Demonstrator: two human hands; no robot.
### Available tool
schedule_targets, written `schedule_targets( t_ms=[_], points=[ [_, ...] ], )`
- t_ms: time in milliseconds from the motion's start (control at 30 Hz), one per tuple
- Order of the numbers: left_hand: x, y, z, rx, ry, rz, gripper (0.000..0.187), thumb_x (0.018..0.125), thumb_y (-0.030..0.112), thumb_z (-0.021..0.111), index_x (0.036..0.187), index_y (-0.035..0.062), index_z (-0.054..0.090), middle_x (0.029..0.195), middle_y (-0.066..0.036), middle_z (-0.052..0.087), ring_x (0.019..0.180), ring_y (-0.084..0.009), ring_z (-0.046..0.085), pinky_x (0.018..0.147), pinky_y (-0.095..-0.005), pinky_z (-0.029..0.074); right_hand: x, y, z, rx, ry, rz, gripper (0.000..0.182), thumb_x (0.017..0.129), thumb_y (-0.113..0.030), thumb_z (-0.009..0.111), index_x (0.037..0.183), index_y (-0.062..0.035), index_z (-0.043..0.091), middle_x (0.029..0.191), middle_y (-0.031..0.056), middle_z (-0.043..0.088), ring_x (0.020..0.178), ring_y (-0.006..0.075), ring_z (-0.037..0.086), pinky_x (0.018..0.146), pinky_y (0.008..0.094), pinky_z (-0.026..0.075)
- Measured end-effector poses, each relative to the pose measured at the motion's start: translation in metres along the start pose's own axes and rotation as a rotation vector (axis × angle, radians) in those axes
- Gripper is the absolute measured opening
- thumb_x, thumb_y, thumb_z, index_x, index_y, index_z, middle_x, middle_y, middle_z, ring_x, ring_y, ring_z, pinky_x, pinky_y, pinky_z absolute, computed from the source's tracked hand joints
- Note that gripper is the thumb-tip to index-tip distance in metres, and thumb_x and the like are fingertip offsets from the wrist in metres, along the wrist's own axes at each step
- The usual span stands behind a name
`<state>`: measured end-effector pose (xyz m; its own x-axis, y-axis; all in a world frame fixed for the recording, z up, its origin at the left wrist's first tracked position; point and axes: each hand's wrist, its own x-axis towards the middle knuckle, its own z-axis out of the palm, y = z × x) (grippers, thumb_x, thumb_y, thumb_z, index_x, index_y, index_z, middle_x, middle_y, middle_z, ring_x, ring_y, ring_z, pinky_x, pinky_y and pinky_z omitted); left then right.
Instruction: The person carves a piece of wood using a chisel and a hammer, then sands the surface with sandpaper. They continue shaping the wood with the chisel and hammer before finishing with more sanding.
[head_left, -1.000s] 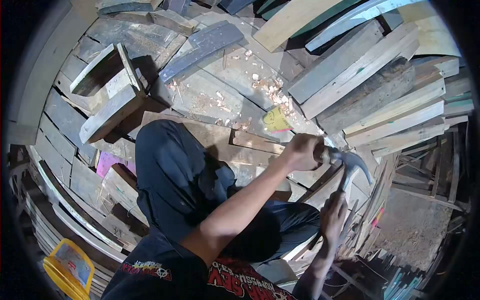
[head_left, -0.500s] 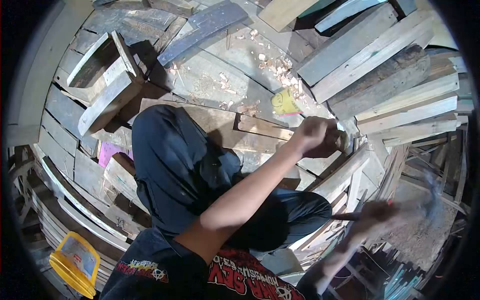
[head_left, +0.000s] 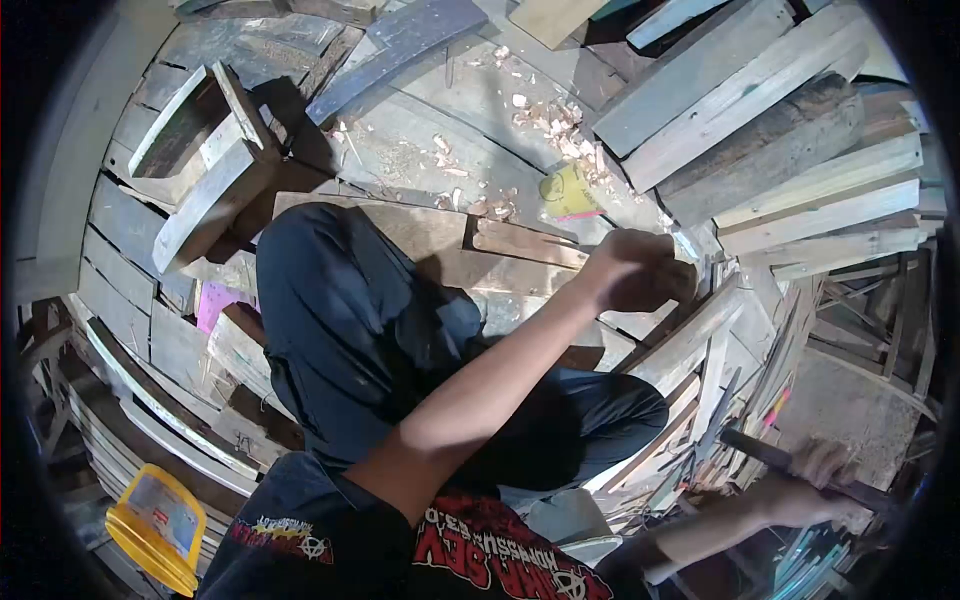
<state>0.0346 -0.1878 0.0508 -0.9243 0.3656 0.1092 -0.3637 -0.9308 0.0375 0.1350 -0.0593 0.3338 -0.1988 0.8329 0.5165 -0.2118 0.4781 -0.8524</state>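
Observation:
My left hand (head_left: 640,272) is closed, knuckles up, beside the stacked planks right of centre. It grips something I cannot make out, partly hidden by the fingers. At the lower right, my right hand (head_left: 815,488) is wrapped round a long dark tool handle (head_left: 758,450); the tool's far end is lost in shadow and blur. Left of my left hand lies a narrow brown wood strip (head_left: 525,243) on a wider board (head_left: 410,228). A yellow sandpaper-like piece (head_left: 568,192) lies just beyond that hand, among wood shavings (head_left: 560,130).
Thick planks (head_left: 710,95) are stacked at the upper right. A joined wooden frame (head_left: 215,180) stands at the upper left, near a curved dark board (head_left: 400,55). A yellow container (head_left: 155,530) is at the lower left. Thin offcuts fill the lower right. My bent legs (head_left: 340,300) occupy the middle.
My right hand has swung outward and down to the right, with the tool handle now lying across it. The left hand has stayed in nearly the same place, still closed.

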Motion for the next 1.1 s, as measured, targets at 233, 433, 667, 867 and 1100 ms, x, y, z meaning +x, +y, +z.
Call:
schedule_targets(
  t_ms=[233, 433, 667, 867, 1100],
  points=[
    [-0.002, 0.002, -0.006, 1.667, 0.102, 0.517, 0.016, 0.080, 0.023, 0.069, 0.080, 0.0069, 0.066, 0.077, -0.018, 0.067, 0.075, -0.0380, 0.068, 0.071, -0.0444, 0.057, -0.059, 0.097, -0.050, -0.424, -0.886, 0.708, 0.040, 0.104, -0.057, 0.056, 0.096, -0.0175, 0.062, 0.066, -0.0066, 0.042, 0.048, 0.0043, 0.029, 0.043, 0.0239, 0.020],
    [0.004, -0.017, -0.040, 0.844, 0.209, 0.136, 0.023, 0.093, 0.020, 0.070, 0.101, -0.0015, 0.071, 0.097, -0.019, 0.074, 0.088, -0.0251, 0.073, 0.077, -0.0384, 0.058, 0.000, -0.001, -0.029, -0.172, -0.461, 0.402, 0.046, 0.109, -0.056, 0.043, 0.094, -0.0137, 0.052, 0.062, -0.0058, 0.036, 0.041, 0.0020, 0.023, 0.033, 0.0209, 0.017],
    [0.000, 0.002, -0.015, 0.786, 0.202, 0.165, 0.030, 0.087, 0.026, 0.078, 0.098, -0.0003, 0.068, 0.092, -0.016, 0.074, 0.084, -0.0276, 0.074, 0.073, -0.0411, 0.057, -0.036, 0.058, -0.045, 0.082, -0.583, 0.345, 0.045, 0.109, -0.058, 0.041, 0.094, -0.0166, 0.051, 0.067, -0.0022, 0.041, 0.045, 0.0040, 0.030, 0.038, 0.0221, 0.025],
    [-0.002, 0.005, -0.008, 1.711, 0.044, 0.513, 0.041, 0.063, 0.016, 0.079, 0.099, 0.0011, 0.066, 0.083, -0.020, 0.070, 0.077, -0.0401, 0.070, 0.068, -0.0441, 0.057, -0.065, 0.084, -0.059, -0.393, -0.886, 0.846, 0.042, 0.107, -0.054, 0.052, 0.095, -0.0144, 0.058, 0.066, -0.0041, 0.044, 0.050, 0.0076, 0.037, 0.045, 0.0241, 0.026],
    [-0.033, -0.043, -0.041, 1.859, -0.029, 0.051, 0.032, 0.085, 0.021, 0.065, 0.115, 0.0114, 0.071, 0.095, -0.021, 0.073, 0.088, -0.0365, 0.073, 0.079, -0.0462, 0.059, -0.013, 0.058, -0.088, -0.187, -0.621, 0.706, 0.041, 0.101, -0.059, 0.057, 0.097, -0.0186, 0.060, 0.061, -0.0077, 0.035, 0.042, 0.0042, 0.024, 0.035, 0.0241, 0.016]
  ],
)
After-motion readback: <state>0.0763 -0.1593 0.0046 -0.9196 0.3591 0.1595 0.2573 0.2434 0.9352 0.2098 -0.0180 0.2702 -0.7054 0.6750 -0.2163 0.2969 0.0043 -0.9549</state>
